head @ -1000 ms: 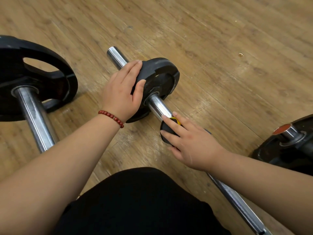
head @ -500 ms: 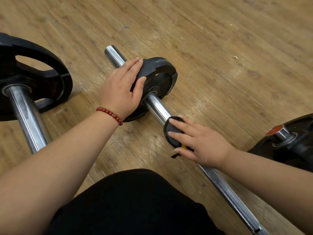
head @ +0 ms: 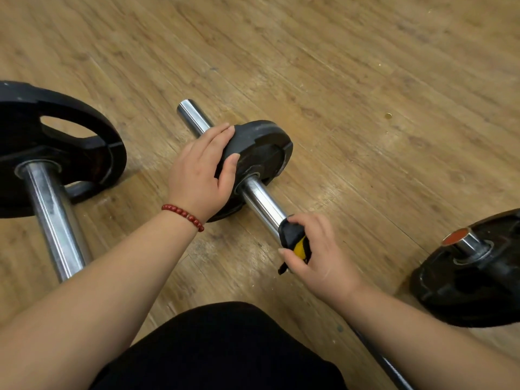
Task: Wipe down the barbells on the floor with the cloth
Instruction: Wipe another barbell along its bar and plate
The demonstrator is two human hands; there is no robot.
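Observation:
A chrome barbell (head: 261, 201) lies diagonally on the wooden floor with a small black weight plate (head: 261, 147) on its sleeve. My left hand (head: 201, 174) grips the near rim of that plate, fingers over the top and thumb on its face. My right hand (head: 318, 254) holds a black and yellow cloth (head: 295, 240) wrapped round the bar just below the plate. The bar's thinner shaft (head: 391, 367) runs on toward the lower right, partly hidden by my right forearm.
A second barbell (head: 53, 218) with a large black plate (head: 64, 153) lies at the left. A third plate (head: 472, 288) with a red-capped sleeve end (head: 457, 237) sits at the right. My black-clad knee (head: 219, 347) fills the bottom centre. A small yellowish speck (head: 388, 115) lies on the floor.
My right hand has slid the cloth down the bar away from the plate and turned it, so more yellow shows. My left hand has stayed on the plate.

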